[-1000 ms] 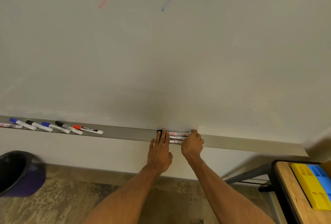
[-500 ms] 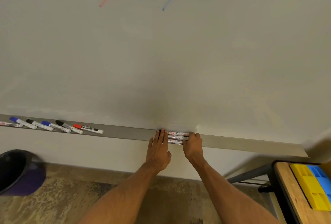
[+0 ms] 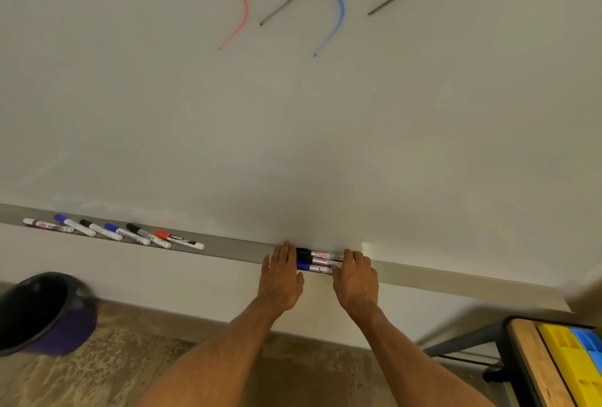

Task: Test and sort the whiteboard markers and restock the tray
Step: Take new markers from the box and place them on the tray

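Observation:
A tight bundle of markers (image 3: 318,262) with black and blue caps lies side by side in the grey whiteboard tray (image 3: 237,248). My left hand (image 3: 282,276) rests flat against the cap ends, fingers straight. My right hand (image 3: 355,278) presses the other ends, fingers spread over the barrels. Several loose markers (image 3: 114,232) with blue, black and red caps lie further left in the tray. Red, black and blue test squiggles (image 3: 330,2) mark the whiteboard above.
A dark purple bin (image 3: 45,313) stands on the floor at lower left. A wooden-topped cart (image 3: 534,364) with yellow and blue plastic bins (image 3: 576,361) sits at lower right. The tray continues to the right of my hands.
My left hand has slid slightly left, exposing the black and blue caps. My right hand has flattened over the barrel ends. The view has tilted up, showing more of the squiggles.

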Motion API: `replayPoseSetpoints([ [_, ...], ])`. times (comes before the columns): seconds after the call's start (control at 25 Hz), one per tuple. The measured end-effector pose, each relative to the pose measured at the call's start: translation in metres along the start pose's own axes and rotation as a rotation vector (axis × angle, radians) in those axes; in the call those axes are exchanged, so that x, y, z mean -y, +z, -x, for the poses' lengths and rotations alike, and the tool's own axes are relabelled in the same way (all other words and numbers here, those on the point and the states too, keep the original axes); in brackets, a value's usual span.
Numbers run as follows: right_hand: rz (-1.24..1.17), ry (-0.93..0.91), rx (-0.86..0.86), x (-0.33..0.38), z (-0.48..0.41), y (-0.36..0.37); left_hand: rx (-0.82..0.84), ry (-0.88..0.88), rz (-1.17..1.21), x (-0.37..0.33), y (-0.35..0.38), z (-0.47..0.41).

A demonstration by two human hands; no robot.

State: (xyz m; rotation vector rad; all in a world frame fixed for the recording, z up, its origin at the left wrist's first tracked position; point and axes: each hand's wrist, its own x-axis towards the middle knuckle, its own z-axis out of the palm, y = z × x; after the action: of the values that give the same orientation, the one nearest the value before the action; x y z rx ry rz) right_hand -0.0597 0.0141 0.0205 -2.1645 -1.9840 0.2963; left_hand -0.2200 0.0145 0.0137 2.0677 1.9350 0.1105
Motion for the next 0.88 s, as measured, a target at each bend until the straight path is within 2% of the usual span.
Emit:
replayPoseSetpoints([
  [0.4,0.0,-0.34,-0.05,0.074,0.012,-0.014,-0.056,-0.124,-0.031,0.044,-0.054,0.035],
  [0.88,0.04,-0.551,0.045,0.223,0.044,0.011,-0.13,-0.283,-0.089,0.174,-0.1,0.095],
])
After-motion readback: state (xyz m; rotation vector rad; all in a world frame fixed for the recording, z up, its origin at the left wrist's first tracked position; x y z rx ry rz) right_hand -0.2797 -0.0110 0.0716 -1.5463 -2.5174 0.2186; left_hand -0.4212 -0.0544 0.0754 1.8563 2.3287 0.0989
